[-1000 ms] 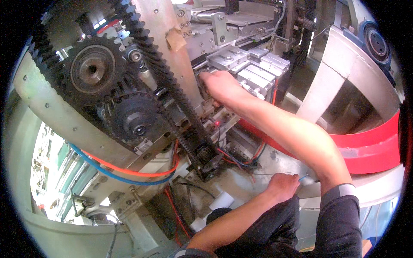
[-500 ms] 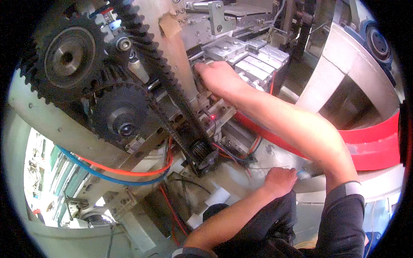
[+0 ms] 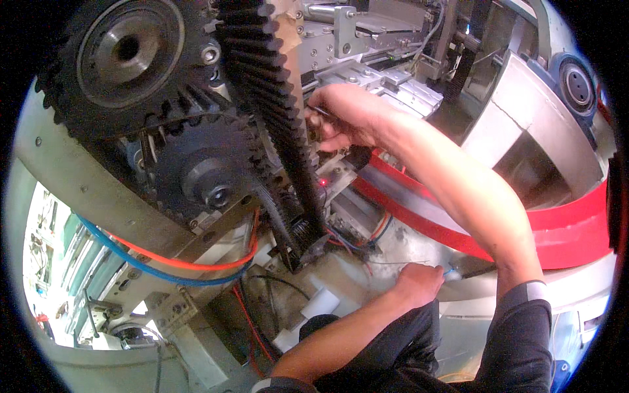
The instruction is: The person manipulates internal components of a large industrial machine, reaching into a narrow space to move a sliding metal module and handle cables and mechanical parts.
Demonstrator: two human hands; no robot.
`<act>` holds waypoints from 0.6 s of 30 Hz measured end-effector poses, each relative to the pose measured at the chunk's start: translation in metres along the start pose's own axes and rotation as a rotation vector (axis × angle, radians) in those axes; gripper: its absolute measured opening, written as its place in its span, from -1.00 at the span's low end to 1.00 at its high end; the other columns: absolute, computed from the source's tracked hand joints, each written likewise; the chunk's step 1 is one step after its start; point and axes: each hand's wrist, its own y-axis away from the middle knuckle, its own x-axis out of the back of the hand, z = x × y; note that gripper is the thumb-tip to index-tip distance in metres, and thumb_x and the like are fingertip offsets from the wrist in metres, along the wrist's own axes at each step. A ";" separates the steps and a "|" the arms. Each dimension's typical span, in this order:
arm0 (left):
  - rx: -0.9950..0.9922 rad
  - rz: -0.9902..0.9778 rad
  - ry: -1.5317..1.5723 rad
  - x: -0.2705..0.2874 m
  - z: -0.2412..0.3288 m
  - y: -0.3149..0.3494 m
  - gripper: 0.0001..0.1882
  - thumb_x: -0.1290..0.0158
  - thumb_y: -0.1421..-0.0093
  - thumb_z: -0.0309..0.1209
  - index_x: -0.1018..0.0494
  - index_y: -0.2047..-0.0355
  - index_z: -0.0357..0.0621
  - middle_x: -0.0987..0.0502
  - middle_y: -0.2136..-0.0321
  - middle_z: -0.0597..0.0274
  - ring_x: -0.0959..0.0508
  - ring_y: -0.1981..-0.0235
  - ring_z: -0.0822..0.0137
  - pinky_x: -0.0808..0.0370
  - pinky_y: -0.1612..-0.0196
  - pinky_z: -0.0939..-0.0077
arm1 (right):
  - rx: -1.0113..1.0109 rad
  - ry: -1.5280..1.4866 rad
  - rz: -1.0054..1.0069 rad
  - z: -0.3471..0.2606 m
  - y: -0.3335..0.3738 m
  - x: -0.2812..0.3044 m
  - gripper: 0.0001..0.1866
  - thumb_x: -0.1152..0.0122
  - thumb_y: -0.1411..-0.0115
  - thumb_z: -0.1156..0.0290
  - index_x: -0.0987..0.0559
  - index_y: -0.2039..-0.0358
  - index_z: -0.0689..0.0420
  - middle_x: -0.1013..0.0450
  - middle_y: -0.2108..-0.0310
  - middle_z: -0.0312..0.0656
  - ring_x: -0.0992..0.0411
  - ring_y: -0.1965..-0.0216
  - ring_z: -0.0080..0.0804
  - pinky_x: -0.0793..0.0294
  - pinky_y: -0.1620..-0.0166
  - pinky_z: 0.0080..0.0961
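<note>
My right hand (image 3: 344, 121) reaches into the machine beside the toothed black belt (image 3: 265, 78). Its fingers are curled close to the metal frame, and what they hold, if anything, is hidden. Below it, a small red light (image 3: 323, 183) glows on a metal block. Lower down, over my dark-clothed leg, my left hand (image 3: 421, 285) is closed round a slim tool with a blue end (image 3: 449, 271). A thin rod or wire (image 3: 388, 262) juts left from that fist; I cannot tell whether it belongs to the same tool.
Two large black gears (image 3: 203, 167) fill the upper left. Orange and blue hoses (image 3: 190, 281) loop beneath them. A curved red band (image 3: 567, 236) runs round a pale wheel-like part on the right. Silver blocks (image 3: 413, 98) sit beyond my right hand.
The view has shifted, so the gears and belt look larger. My right hand has turned, with its curled fingers now showing beneath the palm. My left hand keeps its grip, nearly still.
</note>
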 end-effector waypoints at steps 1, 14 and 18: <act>-0.003 0.006 0.003 0.000 0.000 0.000 -0.69 0.14 -0.24 -0.19 -0.41 0.37 -0.20 -0.55 0.53 0.03 -0.58 0.47 0.02 -0.50 0.41 0.06 | -0.015 -0.038 -0.014 -0.002 -0.003 0.001 -0.79 0.05 -0.19 0.27 -0.41 0.50 0.10 -0.25 0.69 -0.44 -0.15 0.77 -0.64 -0.37 0.64 -0.54; 0.008 -0.029 -0.017 0.003 0.003 -0.004 -0.68 0.16 -0.26 -0.19 -0.40 0.34 -0.20 -0.56 0.52 0.04 -0.59 0.44 0.05 -0.50 0.40 0.07 | 0.181 0.332 0.193 0.006 0.005 -0.005 -0.69 0.02 -0.13 0.16 -0.43 0.56 0.15 -0.22 0.78 -0.31 -0.24 0.82 -0.49 -0.02 0.82 -0.49; 0.007 -0.018 -0.024 0.003 0.004 -0.004 -0.69 0.16 -0.26 -0.19 -0.40 0.34 -0.20 -0.56 0.51 0.04 -0.59 0.43 0.05 -0.51 0.39 0.08 | 0.135 0.337 0.213 0.009 -0.001 -0.006 -0.70 0.02 -0.14 0.15 -0.48 0.49 0.13 -0.23 0.76 -0.31 -0.24 0.80 -0.49 -0.03 0.82 -0.49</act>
